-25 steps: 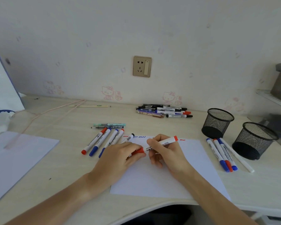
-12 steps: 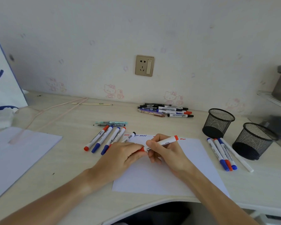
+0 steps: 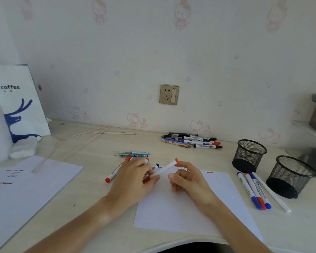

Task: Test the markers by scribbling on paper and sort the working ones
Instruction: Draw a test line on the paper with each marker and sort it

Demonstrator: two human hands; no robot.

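Note:
A white marker (image 3: 164, 168) with red ends lies slanted just above the top edge of the white sheet (image 3: 199, 207). My left hand (image 3: 133, 181) pinches it at its lower red cap end. To the right of the marker, my right hand (image 3: 190, 179) has loosely curled fingers that hold nothing. Short red and blue scribbles run along the sheet's top edge. A row of markers (image 3: 115, 172) lies left of the sheet, mostly hidden under my left hand. Three red and blue capped markers (image 3: 252, 190) lie side by side right of the sheet.
Two black mesh cups (image 3: 249, 155) (image 3: 290, 176) stand at the right, with a white stick (image 3: 272, 192) beside them. A pile of pens (image 3: 190, 140) lies by the wall, and two pens (image 3: 133, 154) behind my left hand. A scribbled sheet (image 3: 26, 189) and a coffee bag (image 3: 16, 99) are at the left.
My right hand has let go of the red marker and drawn back to the right. My left hand now holds the marker alone by its cap end. The view has tilted up.

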